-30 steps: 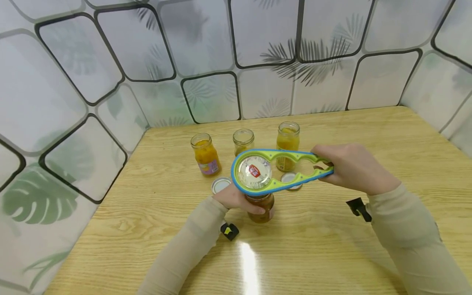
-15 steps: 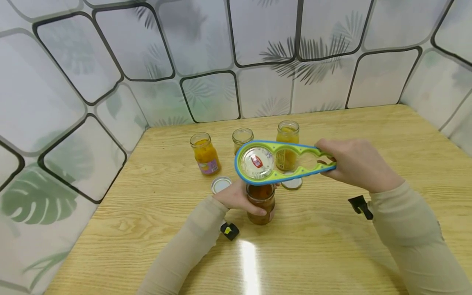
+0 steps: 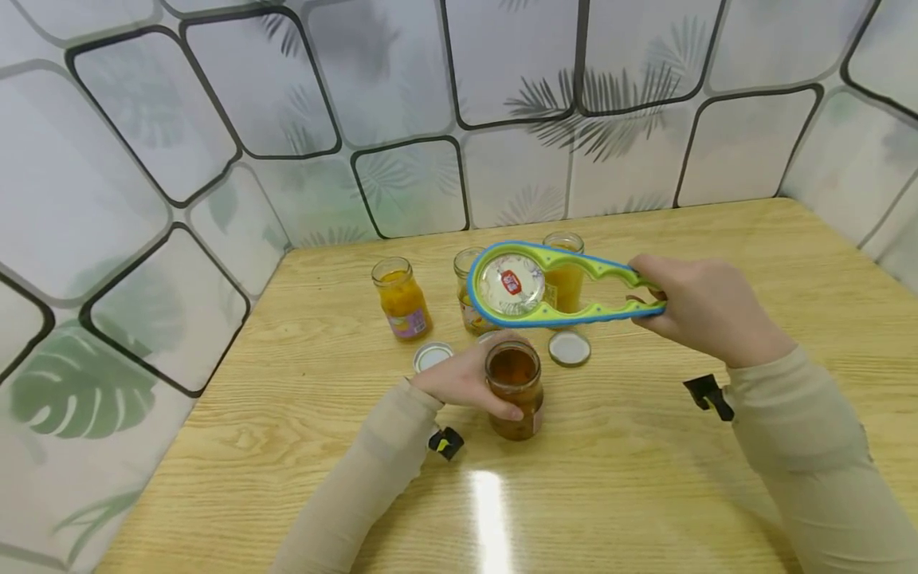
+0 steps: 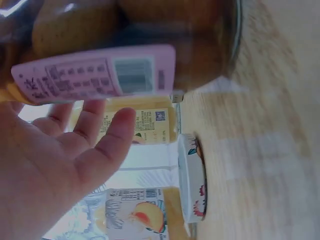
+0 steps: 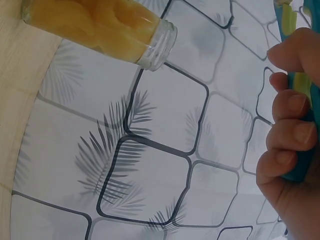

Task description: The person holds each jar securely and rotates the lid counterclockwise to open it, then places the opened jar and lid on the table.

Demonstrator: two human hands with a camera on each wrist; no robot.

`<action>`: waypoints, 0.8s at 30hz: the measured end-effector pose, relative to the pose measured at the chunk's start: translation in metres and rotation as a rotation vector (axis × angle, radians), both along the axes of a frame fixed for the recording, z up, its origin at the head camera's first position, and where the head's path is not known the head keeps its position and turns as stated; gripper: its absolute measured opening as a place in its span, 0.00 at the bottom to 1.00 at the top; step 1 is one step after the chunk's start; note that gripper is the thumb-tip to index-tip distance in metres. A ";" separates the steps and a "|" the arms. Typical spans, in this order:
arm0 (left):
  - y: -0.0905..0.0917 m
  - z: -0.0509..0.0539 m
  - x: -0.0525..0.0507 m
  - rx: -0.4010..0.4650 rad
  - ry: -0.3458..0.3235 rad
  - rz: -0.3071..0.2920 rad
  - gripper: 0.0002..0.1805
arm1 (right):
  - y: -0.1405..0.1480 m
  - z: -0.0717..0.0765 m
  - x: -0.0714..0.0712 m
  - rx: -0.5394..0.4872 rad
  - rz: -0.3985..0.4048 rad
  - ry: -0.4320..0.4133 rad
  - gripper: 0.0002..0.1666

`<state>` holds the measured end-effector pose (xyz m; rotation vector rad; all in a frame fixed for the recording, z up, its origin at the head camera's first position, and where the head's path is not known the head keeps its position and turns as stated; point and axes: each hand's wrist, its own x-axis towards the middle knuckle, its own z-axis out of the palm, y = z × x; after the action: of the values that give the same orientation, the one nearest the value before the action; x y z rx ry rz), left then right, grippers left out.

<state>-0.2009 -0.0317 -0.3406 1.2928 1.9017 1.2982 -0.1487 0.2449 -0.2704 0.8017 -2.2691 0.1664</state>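
Note:
My left hand grips an uncovered glass jar of brownish contents, standing upright on the table. Its pink label faces the left wrist camera. In the right hand is the handle end of a green-and-blue jar opener, its curled fingers also visible in the right wrist view. A white metal lid with a red emblem sits in the opener's round end. Opener and lid hang above and behind the jar, apart from its rim.
Three opened jars stand behind: an orange one at left, a middle one partly covered by the opener, and a yellow one at right. Loose lids lie in front, one at left, another at right. Patterned walls enclose the table.
The right hand has raised the jar opener with the lid in it up and away from the jar, uncovering the jar's mouth. The left hand still holds the jar, almost unmoved.

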 end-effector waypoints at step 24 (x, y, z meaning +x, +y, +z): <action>0.092 0.007 0.021 -0.120 0.265 0.310 0.30 | 0.008 0.017 0.013 -0.530 -0.478 -0.242 0.15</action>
<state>-0.1795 0.0606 -0.3341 1.1903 2.4044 1.1783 -0.1358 0.2526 -0.2539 -0.0434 -2.4017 0.6319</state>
